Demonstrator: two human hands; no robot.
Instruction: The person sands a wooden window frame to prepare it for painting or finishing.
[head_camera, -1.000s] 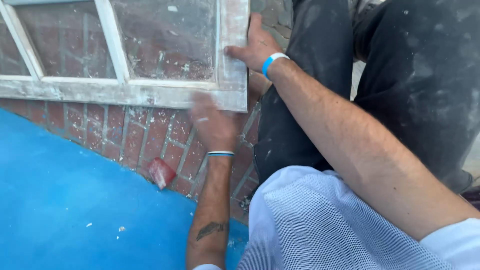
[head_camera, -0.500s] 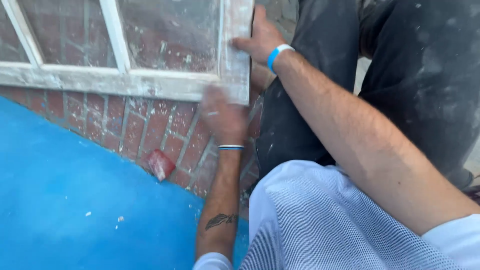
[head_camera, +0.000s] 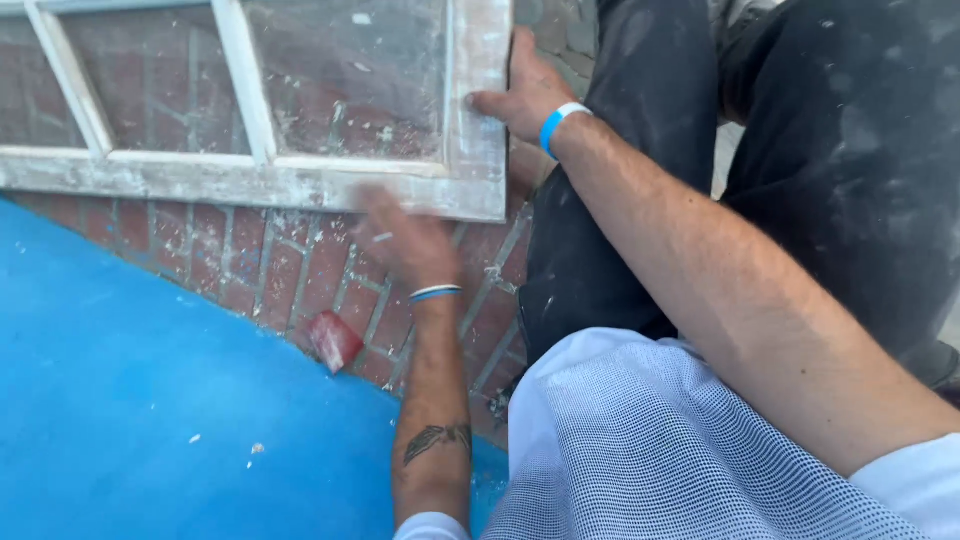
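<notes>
Head view:
R hand: grips right upright of window frame, thumb on front face, fingers wrapped behind the edge; looks to be steadying it.
L hand: blurred, at frame's bottom rail; can't tell finger state.
Frame: stands on edge over brick paving, long axis left-right, glass facing the cam.
Nearby: red block, blue sheet.

You have one old white window frame at twelve o'clock, two hands on it, left hand and right hand, two wristbands, one red block, and one blue sheet at seven o'clock.
</notes>
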